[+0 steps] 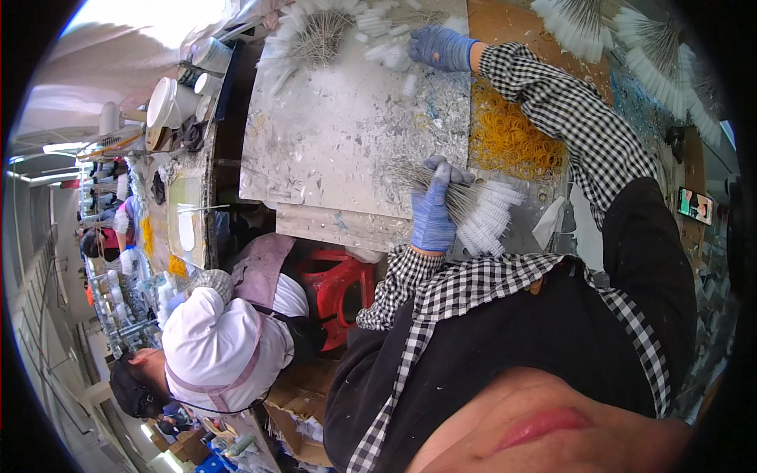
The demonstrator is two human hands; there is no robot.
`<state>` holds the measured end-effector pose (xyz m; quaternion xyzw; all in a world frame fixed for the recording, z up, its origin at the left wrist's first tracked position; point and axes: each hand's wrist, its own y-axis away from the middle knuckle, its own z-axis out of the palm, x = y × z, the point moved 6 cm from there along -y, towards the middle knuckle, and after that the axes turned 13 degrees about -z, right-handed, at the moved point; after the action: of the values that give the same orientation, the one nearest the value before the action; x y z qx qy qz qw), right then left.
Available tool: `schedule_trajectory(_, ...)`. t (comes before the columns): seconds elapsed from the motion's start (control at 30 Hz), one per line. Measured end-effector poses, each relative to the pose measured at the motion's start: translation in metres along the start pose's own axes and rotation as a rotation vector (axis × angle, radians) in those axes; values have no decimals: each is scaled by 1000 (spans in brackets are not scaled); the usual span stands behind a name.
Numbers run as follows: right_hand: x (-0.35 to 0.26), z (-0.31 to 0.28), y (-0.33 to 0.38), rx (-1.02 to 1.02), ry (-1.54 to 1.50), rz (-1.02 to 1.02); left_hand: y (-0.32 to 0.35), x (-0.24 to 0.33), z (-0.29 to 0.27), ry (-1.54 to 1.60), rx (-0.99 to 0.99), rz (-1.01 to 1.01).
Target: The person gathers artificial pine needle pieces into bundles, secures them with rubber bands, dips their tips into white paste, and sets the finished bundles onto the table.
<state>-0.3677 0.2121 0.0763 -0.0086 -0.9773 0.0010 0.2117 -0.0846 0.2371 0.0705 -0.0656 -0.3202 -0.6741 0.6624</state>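
Gripping hand: a bundle of thin white-tipped sticks (473, 206) is clasped in the left hand (432, 211), fingers closed round it
Reaching hand: the right hand (441, 47), gloved in blue, is stretched out onto loose white-tipped sticks (386, 43); whether any is held cannot be told
Between the hands: a pile of yellow rubber bands (509, 138) is seen on the grey, paint-flecked table (339, 134)
Beyond the right hand: a fanned cluster of sticks (311, 35) is laid

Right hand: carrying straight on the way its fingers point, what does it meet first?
The right hand points along the splattered board. First in line are probably the loose white-tipped sticks, right at its fingers, though depth is unclear.
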Motion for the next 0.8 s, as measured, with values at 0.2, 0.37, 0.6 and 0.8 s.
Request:
schedule_trajectory(0.2,-13,-123,27,307,-86,17,7,54,3,-289,42,182)
schedule_trajectory(0.37,-55,-181,53,516,-557,60,-4,92,23,-288,120,461)
schedule_trajectory(0.6,-120,-191,100,482,-719,156,-20,62,35,-420,-246,17)
schedule_trajectory(0.8,-127,-190,155,749,-889,359,-7,24,37,-412,-267,-118)
